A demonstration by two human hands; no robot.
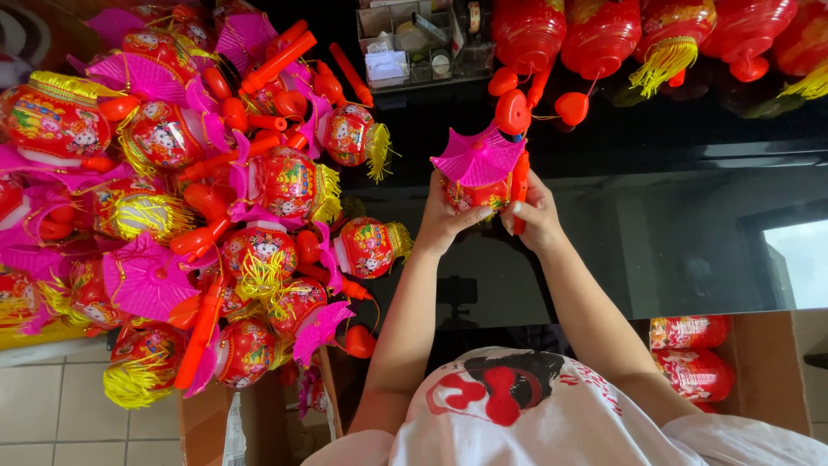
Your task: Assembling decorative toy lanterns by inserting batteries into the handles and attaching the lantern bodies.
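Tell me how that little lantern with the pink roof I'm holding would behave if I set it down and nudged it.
The lantern probably weighs little: the left hand and right hand steady it with fingertips only. Its round red body would likely roll or tip on the glossy black table. The thin pink roof looks easy to bend.

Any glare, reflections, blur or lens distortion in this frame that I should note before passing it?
Head view: sharp overall, colours strongly saturated; the glossy black table mirrors a bright window at right and a dark silhouette below the hands; wide-lens bending curves the table edge; the lantern between the left hand and right hand is in focus, evenly lit.
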